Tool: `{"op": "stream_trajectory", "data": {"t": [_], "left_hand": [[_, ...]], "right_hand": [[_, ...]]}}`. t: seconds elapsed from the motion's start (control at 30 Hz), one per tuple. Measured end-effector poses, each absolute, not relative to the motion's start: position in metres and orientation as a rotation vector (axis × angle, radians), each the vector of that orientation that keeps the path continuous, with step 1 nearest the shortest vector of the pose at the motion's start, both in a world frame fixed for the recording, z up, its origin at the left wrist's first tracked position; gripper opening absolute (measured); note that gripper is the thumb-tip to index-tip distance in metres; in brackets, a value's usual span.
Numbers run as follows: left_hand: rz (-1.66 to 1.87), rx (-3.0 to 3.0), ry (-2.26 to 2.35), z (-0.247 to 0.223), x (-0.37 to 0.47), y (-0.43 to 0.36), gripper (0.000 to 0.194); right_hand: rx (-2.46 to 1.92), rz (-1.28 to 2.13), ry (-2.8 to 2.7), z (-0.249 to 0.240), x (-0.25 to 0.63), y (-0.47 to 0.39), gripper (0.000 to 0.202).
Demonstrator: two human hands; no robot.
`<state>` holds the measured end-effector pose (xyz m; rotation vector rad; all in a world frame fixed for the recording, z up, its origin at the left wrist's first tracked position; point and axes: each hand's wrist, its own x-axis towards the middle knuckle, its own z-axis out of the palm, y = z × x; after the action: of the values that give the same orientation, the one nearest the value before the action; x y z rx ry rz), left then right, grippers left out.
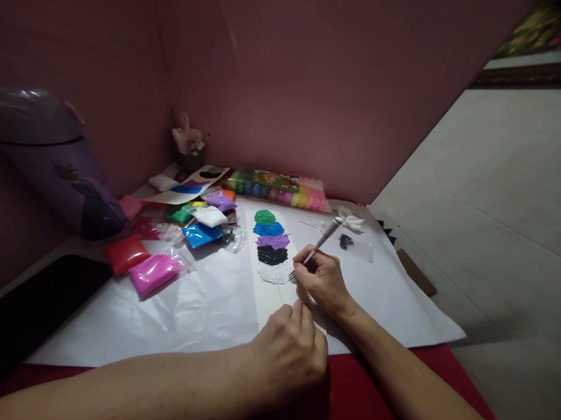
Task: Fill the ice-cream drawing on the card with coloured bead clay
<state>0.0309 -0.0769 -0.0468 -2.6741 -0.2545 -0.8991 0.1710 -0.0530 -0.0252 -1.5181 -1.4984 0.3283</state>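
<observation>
My right hand (325,281) grips a slim modelling tool (327,232) with a banded handle. Its dark tip touches the right edge of a white textured patch (274,273) on a pale paper strip (268,308). Above that patch, black (272,255), purple (273,242), blue (268,229) and green (264,217) ridged clay patches are stacked, the top one smallest. My left hand (292,347) is closed over the strip's near end, close to my right hand. Whatever its curled fingers hold is hidden.
Clay packets (155,274) in several colours lie left of the strip. A bag of coloured clay (279,188) rests along the wall. White clay (350,219) and a black bit (345,241) sit to the right. A black flat object (45,297) and a purple container (67,177) stand left.
</observation>
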Motion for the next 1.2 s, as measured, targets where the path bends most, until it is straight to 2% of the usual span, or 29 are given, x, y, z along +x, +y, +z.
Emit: {"op": "stream_trajectory", "data": {"t": [0.93,1.2], "left_hand": [[-0.889,-2.635,-0.275,-0.049,0.029,-0.078,0.015],[-0.887,-2.641,-0.281,-0.050,0.030,-0.078,0.017]], "right_hand": [[-1.679,0.187,-1.481,-0.027,0.179,-0.047,0.010],[-1.561,0.204,-1.447,-0.028,0.178,-0.049,0.007]]}}
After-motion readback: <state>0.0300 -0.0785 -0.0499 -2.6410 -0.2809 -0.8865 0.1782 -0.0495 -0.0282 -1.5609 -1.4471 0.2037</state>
